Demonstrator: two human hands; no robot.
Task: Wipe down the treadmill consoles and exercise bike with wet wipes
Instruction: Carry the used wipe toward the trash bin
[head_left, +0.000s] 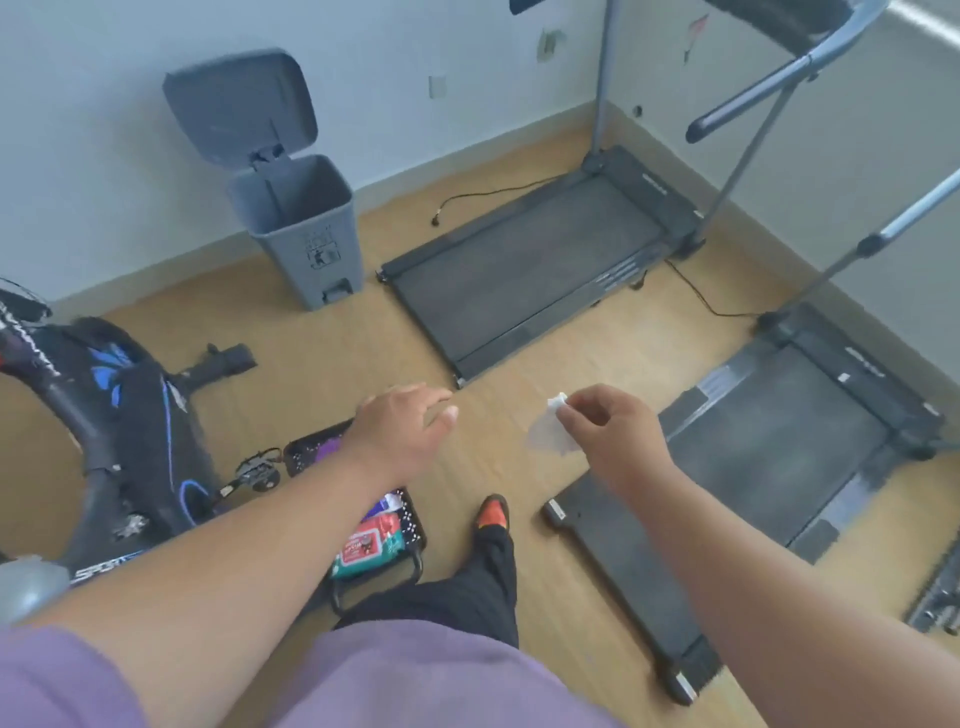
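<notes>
Head view, right hand: a crumpled white wipe (550, 431) is pinched in the right hand (605, 434), held above the wooden floor (519, 415).
Left hand: the left hand (405, 431) is held out, fingers relaxed, gripping nothing.
Wipes pack: the pack (371, 545) is seen below the left forearm, beside the exercise bike (119, 415).
Treadmills: one treadmill (524, 265) is seen ahead, another treadmill (779, 441) at right.
Bin: the grey bin (301, 218) is seen with lid raised.

**Greys, black and one red pack**

The bin (301, 218) is plain grey — both treadmills (524, 270) (769, 452) dark grey on a light wood floor (337, 343). The exercise bike (130, 415) is black with blue markings. The wipe (550, 431) is white — the wipes pack (369, 545) red and teal.
</notes>
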